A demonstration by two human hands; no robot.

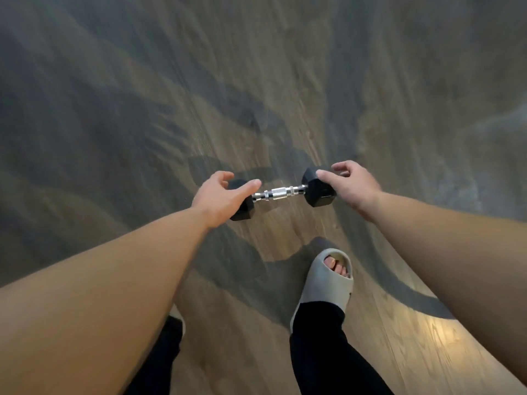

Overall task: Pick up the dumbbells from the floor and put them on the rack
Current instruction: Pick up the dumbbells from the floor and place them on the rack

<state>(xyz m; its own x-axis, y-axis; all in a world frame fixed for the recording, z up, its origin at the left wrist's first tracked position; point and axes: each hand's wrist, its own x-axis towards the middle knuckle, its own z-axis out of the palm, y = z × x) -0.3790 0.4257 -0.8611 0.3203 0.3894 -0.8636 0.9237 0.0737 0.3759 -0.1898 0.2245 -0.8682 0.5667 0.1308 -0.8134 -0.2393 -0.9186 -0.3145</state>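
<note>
A dumbbell (281, 193) with black hexagonal heads and a chrome handle lies crosswise on the wooden floor, in the middle of the head view. My left hand (221, 195) hovers over its left head with the fingers spread apart, holding nothing. My right hand (349, 183) reaches over the right head, fingers curled and apart, thumb tip at the head's top edge; whether it touches is unclear. The chrome handle between the hands is uncovered. No rack is in view.
The wooden floor (256, 81) fills the whole view and is motion-blurred. My right foot in a grey slipper (328, 283) stands just below the dumbbell. My dark trouser legs (328, 352) show at the bottom edge.
</note>
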